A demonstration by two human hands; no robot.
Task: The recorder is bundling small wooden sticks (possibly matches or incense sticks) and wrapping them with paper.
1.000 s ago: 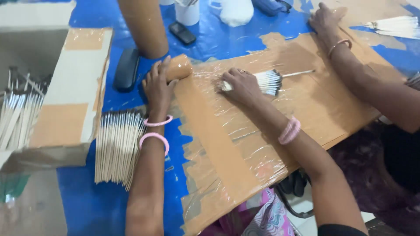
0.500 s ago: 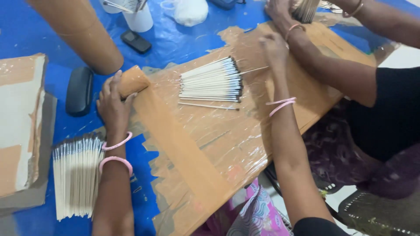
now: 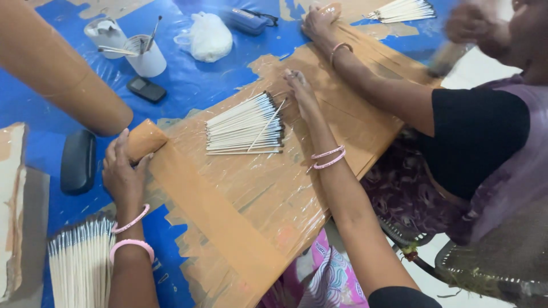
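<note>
Left hand [image 3: 121, 171] lies palm-down, fingers curled over the tan lump [image 3: 144, 140] at the board's [image 3: 240, 211] far-left corner. Right hand [image 3: 301, 90] stretched flat, fingers open, holding nothing, tips just beside the stick bundle [image 3: 245, 126], maybe touching. Bare board toward the near edge; co-worker's arm [image 3: 371, 80] crowds the right.

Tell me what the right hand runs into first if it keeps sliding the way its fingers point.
The right hand points up and slightly left across the taped board. Beyond its fingertips comes the board's far edge, then the blue sheet; probably nothing solid until the dark case.
</note>
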